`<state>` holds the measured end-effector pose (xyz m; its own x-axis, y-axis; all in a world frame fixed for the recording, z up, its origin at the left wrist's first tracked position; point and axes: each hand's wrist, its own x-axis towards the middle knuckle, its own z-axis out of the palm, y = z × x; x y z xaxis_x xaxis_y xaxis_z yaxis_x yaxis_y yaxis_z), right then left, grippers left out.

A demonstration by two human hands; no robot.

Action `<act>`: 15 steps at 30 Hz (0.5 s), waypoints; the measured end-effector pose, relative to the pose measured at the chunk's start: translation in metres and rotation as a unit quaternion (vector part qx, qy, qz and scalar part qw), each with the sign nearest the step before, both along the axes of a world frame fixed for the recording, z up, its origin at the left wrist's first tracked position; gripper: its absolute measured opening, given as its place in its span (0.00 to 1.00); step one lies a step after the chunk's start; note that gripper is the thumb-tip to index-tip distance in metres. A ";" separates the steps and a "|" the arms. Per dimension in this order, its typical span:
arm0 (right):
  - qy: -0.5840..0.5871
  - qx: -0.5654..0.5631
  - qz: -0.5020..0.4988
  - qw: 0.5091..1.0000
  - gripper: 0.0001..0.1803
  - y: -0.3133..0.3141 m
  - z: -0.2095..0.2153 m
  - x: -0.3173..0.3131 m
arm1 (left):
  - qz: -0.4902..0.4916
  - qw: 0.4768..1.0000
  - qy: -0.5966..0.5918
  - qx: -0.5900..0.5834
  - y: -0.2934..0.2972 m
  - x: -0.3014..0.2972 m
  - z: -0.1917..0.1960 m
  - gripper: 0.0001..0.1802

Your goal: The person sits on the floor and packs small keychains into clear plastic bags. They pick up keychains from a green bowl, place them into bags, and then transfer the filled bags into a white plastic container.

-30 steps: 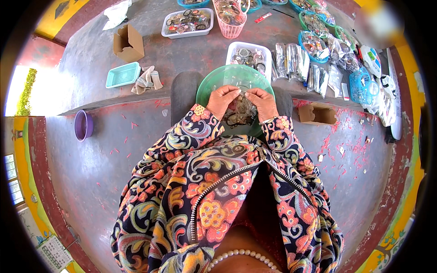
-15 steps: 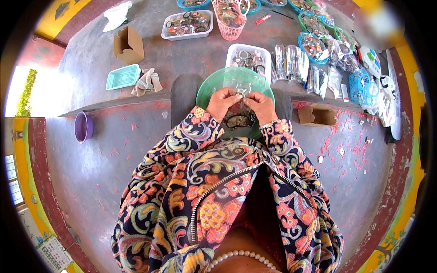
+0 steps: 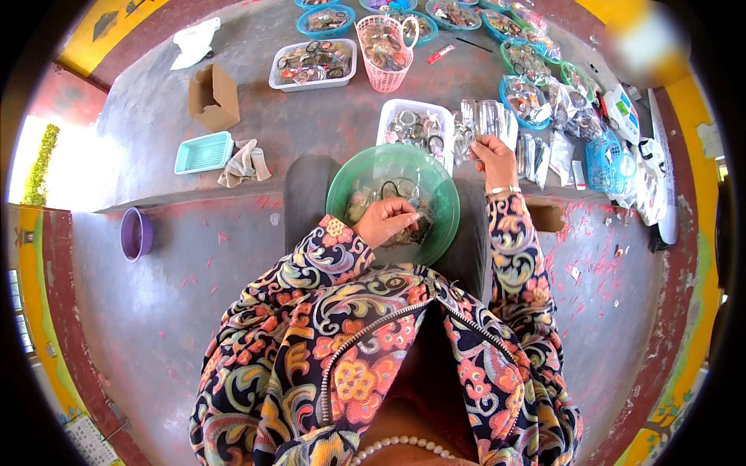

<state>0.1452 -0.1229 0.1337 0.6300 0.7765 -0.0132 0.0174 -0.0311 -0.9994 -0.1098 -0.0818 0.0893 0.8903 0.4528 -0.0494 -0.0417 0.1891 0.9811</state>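
Observation:
A round green basin (image 3: 336,196) rests between my knees, with several packed bracelets or hair ties inside. My left hand (image 3: 386,221) is over its near side, thumb and fingers pinched together on something small and pale that I cannot make out. Stretched forward to the right, my right hand (image 3: 495,161) has its thumb and forefinger closed at the edge of a clear plastic packet (image 3: 463,133). That packet lies beside a white tray (image 3: 382,124) of bracelet-like loops, just beyond the basin. More clear packets (image 3: 497,116) are laid out past my right fingertips.
A pink basket (image 3: 385,78), another white tray (image 3: 313,85) and several blue bowls (image 3: 325,33) stand farther back. To the right are a blue basket (image 3: 610,167) and plastic bags. On the left sit a cardboard box (image 3: 214,99), teal tray (image 3: 203,153), cloth (image 3: 245,165) and purple bucket (image 3: 137,234).
My hands were together above the basin, both pinching a clear packet. The right has since moved away, forward and right, to the packets; the left has lowered toward the basin's contents.

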 end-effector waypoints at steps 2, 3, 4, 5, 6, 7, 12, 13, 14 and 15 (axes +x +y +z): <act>-0.005 -0.059 0.022 0.998 0.09 0.021 -0.027 0.023 | 0.016 1.000 -0.004 -0.001 -0.002 0.001 -0.001 0.09; -0.008 -0.089 0.035 0.995 0.09 0.031 -0.038 0.030 | 0.015 1.000 0.006 -0.007 -0.001 0.000 0.002 0.09; -0.017 -0.115 0.033 0.993 0.10 0.037 -0.043 0.033 | 0.009 1.000 0.003 -0.007 -0.001 0.002 0.001 0.09; -0.020 -0.132 0.039 0.990 0.10 0.045 -0.054 0.039 | 0.002 1.000 0.000 -0.007 -0.001 0.004 -0.001 0.09; -0.018 -0.146 0.055 0.988 0.10 0.060 -0.065 0.041 | 0.007 1.000 0.002 -0.004 0.000 0.003 -0.003 0.09; -0.005 -0.148 0.054 0.988 0.11 0.069 -0.068 0.037 | 0.010 1.000 -0.006 -0.008 0.000 0.002 -0.006 0.09; 0.023 -0.208 -0.048 0.977 0.13 0.085 -0.104 0.061 | 0.015 1.000 0.003 -0.021 0.000 0.006 -0.004 0.08; 0.035 -0.193 -0.044 0.980 0.11 0.086 -0.094 0.048 | 0.027 0.999 0.009 -0.018 0.001 0.001 -0.003 0.08; 0.020 -0.162 -0.051 0.985 0.10 0.077 -0.084 0.048 | 0.023 1.000 0.009 -0.015 0.000 0.002 -0.001 0.08; 0.004 -0.132 -0.055 0.990 0.09 0.069 -0.076 0.048 | 0.044 0.999 0.000 -0.019 0.000 0.003 0.000 0.09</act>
<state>0.1929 -0.0534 0.0579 0.7095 0.6722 -0.2113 -0.0079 -0.2922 -0.9563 -0.1070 -0.0819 0.0895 0.8472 0.5270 -0.0676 -0.0607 0.2223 0.9731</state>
